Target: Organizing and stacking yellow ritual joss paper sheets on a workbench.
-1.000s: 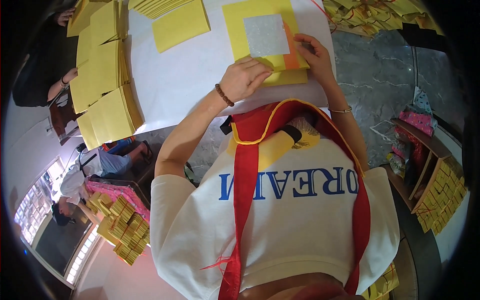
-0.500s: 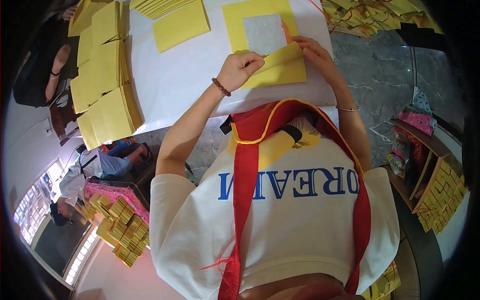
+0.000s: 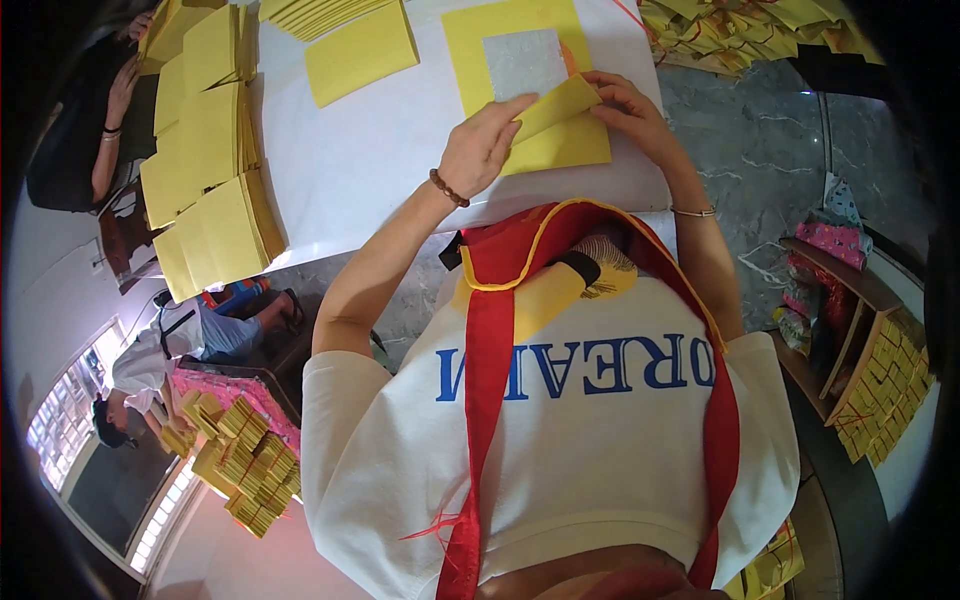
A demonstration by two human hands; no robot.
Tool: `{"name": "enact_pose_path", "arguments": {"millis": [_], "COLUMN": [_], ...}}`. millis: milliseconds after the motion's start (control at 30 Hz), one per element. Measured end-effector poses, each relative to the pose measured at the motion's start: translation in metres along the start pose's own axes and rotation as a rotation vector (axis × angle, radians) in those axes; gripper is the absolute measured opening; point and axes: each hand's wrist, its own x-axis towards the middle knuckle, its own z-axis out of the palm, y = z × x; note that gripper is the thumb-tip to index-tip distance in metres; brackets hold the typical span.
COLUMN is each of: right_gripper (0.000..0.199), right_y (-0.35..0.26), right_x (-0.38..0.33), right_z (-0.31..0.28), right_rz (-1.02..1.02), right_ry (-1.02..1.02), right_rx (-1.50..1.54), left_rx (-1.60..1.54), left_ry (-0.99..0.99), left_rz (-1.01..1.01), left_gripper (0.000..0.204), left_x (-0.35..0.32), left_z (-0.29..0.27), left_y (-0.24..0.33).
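A yellow paper sheet (image 3: 560,155) lies on the white table, its near part folded up into a flap (image 3: 553,108). A silver-grey square (image 3: 522,62) and a bit of orange show on the paper beyond the flap. My left hand (image 3: 480,145) holds the flap's left end between thumb and fingers. At the flap's right end, my right hand (image 3: 630,112) has its fingers bent around the edge. Part of the silver square is hidden under the flap and my left fingers.
Piles of folded yellow paper (image 3: 215,130) line the table's left edge, with a fanned row and a folded yellow piece (image 3: 362,55) farther right. One person stands beyond the piles; another sits near yellow bundles (image 3: 245,465). More bundles fill a rack (image 3: 882,390) at right.
My left fingers have opened out from a tight pinch and lie along the flap's left end. The flap is rolled slightly farther over. The right hand has barely shifted.
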Motion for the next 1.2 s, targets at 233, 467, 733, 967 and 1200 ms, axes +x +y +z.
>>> {"name": "enact_pose_path", "arguments": {"millis": [233, 467, 733, 967, 1200], "right_gripper": [0.018, 0.018, 0.026, 0.037, 0.035], "right_y": [0.005, 0.002, -0.001, -0.005, 0.005], "right_x": [-0.001, 0.0, 0.0, 0.003, 0.006], "right_z": [0.001, 0.001, -0.001, 0.011, 0.015], "right_rz": [-0.035, -0.027, 0.027, -0.147, -0.206], "right_ry": [0.04, 0.015, 0.051, 0.094, 0.175], "right_rx": [-0.016, -0.032, 0.086, -0.272, -0.258], "left_rx": [0.445, 0.603, 0.484, 0.371, 0.301], "left_ry": [-0.113, -0.161, -0.166, -0.143, 0.023], "left_rz": [0.497, 0.523, 0.549, 0.401, 0.373], "left_gripper": [0.04, 0.055, 0.032, 0.029, 0.044], "left_x": [-0.003, -0.002, 0.005, 0.009, -0.009], "left_z": [0.002, 0.002, -0.005, -0.007, -0.039], "left_y": [-0.001, -0.002, -0.002, -0.007, -0.009]}}
